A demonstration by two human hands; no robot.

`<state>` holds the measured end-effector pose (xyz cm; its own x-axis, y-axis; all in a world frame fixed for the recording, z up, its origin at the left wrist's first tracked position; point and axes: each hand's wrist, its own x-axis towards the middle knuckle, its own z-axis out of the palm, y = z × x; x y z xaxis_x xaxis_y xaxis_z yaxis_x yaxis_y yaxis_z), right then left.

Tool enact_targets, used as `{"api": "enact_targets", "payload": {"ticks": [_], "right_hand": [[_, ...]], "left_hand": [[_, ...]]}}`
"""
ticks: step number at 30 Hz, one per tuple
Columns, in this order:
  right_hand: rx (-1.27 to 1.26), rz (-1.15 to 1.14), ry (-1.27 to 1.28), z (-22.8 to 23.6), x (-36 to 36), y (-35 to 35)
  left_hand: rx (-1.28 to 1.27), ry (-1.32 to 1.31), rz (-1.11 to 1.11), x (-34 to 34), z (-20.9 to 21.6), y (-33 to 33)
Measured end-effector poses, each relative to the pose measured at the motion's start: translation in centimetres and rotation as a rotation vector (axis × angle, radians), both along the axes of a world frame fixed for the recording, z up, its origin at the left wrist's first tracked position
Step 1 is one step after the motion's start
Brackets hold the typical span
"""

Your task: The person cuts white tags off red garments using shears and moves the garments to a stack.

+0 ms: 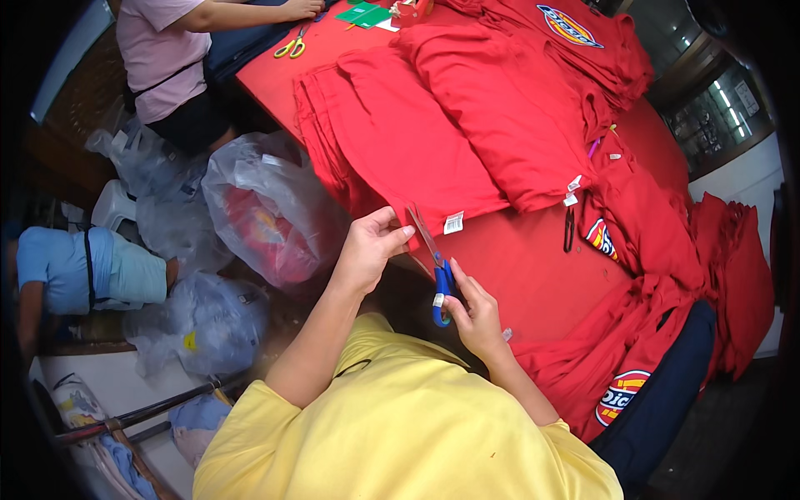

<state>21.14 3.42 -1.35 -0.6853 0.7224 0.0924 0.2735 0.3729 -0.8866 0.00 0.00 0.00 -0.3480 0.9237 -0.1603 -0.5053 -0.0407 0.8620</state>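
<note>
My left hand (368, 250) pinches the near edge of a red garment (417, 150) between thumb and fingers, at the table's near edge. In my right hand (477, 315) is a pair of blue-handled scissors (438, 287). Their blades point away from me and reach up beside the pinched edge, and look slightly parted. A small white label (453, 222) sticks out of the garment's edge, just right of the blades. Whether the blades touch cloth or thread, I cannot tell.
Red garments cover much of the red table (542, 275), and a red stack (733, 283) stands at the right. Yellow-handled scissors (290, 47) lie at the far left. Clear plastic bags (250, 167) crowd the floor at left. Two other people (162, 67) are nearby.
</note>
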Motion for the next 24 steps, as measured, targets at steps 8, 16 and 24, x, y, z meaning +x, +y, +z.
{"api": "enact_targets", "payload": {"ticks": [8, 16, 24], "right_hand": [[-0.585, -0.017, 0.137, -0.4, 0.1, 0.5], [-0.156, 0.038, 0.074, -0.2, 0.1, 0.5], [-0.959, 0.094, 0.346, -0.1, 0.7, 2.0]], "left_hand": [[-0.061, -0.038, -0.015, -0.9, 0.0, 0.3], [-0.04, 0.011, -0.075, -0.6, -0.7, -0.3], [-0.071, 0.004, -0.121, -0.7, -0.8, -0.8]]}}
